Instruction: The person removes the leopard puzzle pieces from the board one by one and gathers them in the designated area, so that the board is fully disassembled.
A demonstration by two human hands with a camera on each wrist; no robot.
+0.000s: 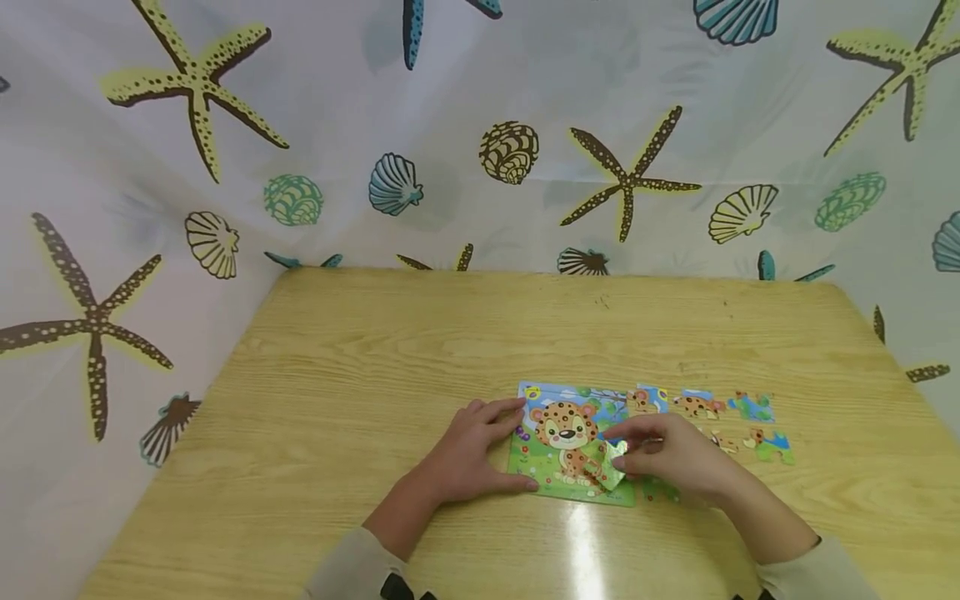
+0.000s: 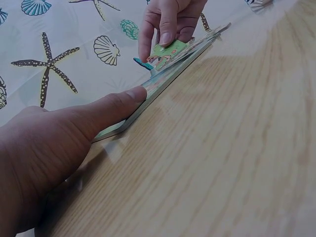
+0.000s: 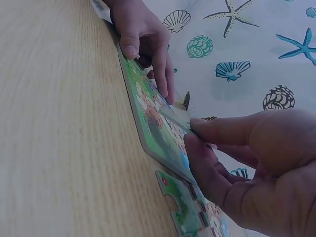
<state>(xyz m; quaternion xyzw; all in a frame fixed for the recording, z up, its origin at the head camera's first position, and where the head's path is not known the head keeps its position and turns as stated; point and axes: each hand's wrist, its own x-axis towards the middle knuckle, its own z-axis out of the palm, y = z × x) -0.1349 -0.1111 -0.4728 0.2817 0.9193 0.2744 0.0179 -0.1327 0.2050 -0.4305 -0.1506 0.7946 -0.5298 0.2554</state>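
A jigsaw puzzle board (image 1: 551,486) with a cartoon leopard cub lies flat on the wooden table. My left hand (image 1: 472,454) rests at its left side, thumb (image 2: 121,106) on the lower edge and fingertips at the upper left corner. Over the board's right part, my right hand (image 1: 671,454) pinches a puzzle piece (image 1: 613,465) between thumb and fingers. The piece is tilted and its surface shines; in the left wrist view its green printed face (image 2: 173,49) shows. In the right wrist view the fingertips hide part of the piece (image 3: 175,117).
Several loose puzzle pieces (image 1: 752,407) lie in rows right of the board, some partly hidden under the right hand. A green corner piece (image 3: 173,190) sits close by the board's edge. A cloth (image 1: 450,100) printed with shells and starfish hangs around the table (image 1: 360,358).
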